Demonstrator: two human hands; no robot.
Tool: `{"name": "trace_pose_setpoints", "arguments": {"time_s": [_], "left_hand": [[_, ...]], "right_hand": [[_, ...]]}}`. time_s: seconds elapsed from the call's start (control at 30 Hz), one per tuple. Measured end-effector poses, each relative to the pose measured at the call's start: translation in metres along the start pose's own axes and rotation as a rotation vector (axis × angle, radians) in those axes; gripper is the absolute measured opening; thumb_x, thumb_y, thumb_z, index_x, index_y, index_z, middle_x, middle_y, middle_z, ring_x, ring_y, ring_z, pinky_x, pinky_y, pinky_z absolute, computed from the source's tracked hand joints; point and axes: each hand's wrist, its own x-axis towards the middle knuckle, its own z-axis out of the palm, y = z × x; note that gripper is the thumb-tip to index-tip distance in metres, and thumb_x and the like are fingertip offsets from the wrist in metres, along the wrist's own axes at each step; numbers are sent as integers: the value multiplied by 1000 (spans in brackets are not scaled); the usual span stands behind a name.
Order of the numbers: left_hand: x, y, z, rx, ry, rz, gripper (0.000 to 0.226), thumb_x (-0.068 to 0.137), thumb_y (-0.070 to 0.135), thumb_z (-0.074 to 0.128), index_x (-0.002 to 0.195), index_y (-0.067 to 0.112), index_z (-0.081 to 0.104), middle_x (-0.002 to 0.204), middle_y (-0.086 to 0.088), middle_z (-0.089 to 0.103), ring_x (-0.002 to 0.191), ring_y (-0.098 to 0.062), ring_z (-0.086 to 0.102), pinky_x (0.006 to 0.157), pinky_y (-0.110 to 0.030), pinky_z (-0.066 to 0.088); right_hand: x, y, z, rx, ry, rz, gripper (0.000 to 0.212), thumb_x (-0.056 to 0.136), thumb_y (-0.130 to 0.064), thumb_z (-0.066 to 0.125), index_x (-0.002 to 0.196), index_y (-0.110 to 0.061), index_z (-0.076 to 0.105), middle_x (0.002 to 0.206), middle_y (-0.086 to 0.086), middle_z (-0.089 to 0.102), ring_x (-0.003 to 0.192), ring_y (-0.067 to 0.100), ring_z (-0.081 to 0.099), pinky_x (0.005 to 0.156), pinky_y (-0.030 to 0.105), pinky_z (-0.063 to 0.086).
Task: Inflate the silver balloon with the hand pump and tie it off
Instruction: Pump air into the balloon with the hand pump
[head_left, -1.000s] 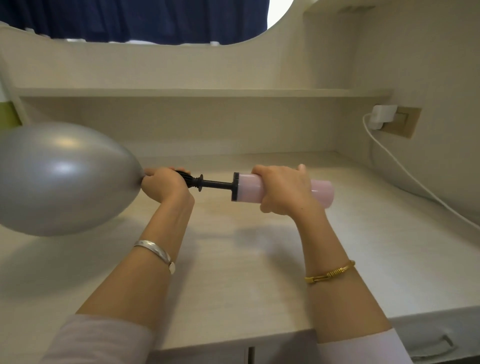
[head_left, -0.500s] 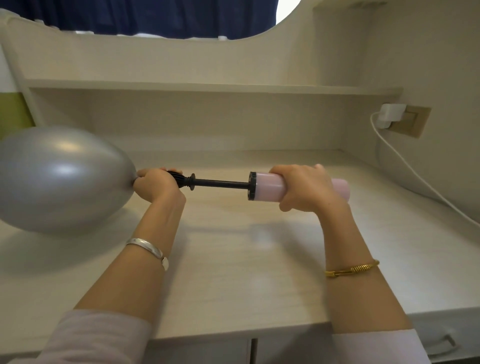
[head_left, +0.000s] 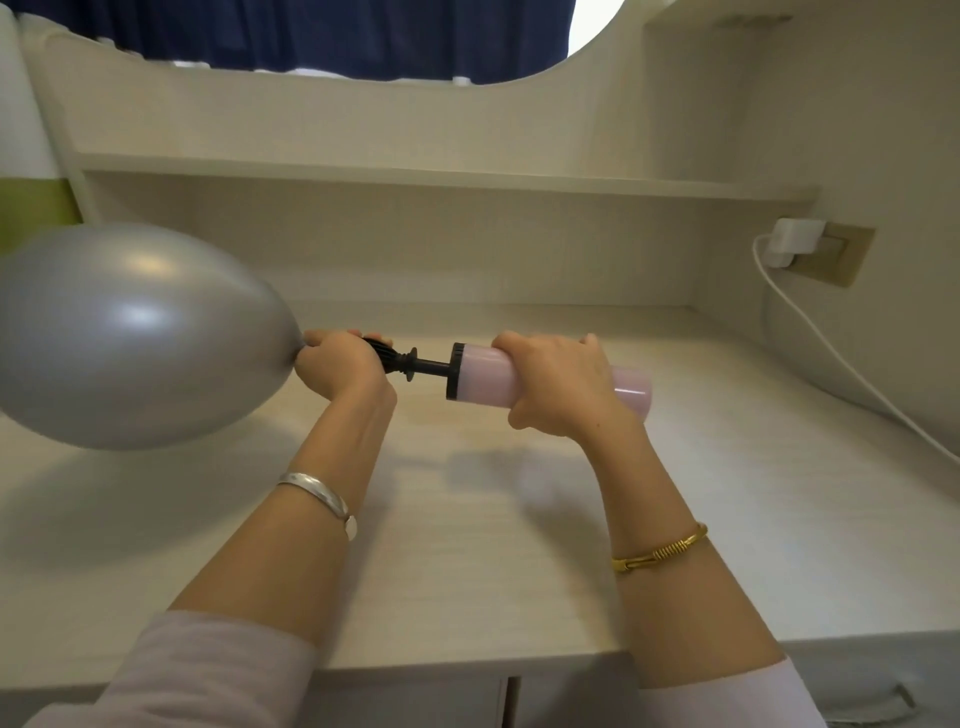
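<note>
Here the silver balloon (head_left: 124, 338) floats over the left part of the desk (head_left: 467, 545), well inflated, its far left end cut off by the frame edge. Its neck is hidden inside the left hand (head_left: 337, 371), which is closed tight around the neck & the black nozzle end of the hand pump (head_left: 488, 371). The right hand (head_left: 558, 387) is wrapped fully round the pink pump barrel, fingers over the top, thumb under. Pump lies approx. horizontal above the desk, only a short bit of black rod showing btw. nozzle & barrel. Silver bangle (head_left: 322, 493) on the left wrist, gold bracelet (head_left: 660, 548) on the right. White charger (head_left: 795, 241) plugged in at the right wall.
</note>
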Motion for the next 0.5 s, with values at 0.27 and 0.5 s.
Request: {"name": "trace_pose_setpoints", "arguments": {"time_s": [0.27, 0.5], "left_hand": [[21, 9, -11, 17, 43, -34, 26, 99, 20, 21, 86, 5, 37, 69, -10, 48, 41, -17, 47, 32, -17, 42], [3, 5, 1, 5, 20, -27, 39, 99, 18, 20, 62, 12, 33, 54, -7, 46, 24, -12, 43, 33, -17, 40]], "right_hand": [[-13, 31, -10, 28, -26, 80, 44, 60, -13, 66, 98, -32, 54, 78, -8, 56, 72, 21, 49, 72, 34, 25], [-6, 20, -11, -89, 34, 55, 38, 64, -12, 64, 96, -28, 51, 79, -6, 53, 73, 23, 48, 73, 36, 22]]}}
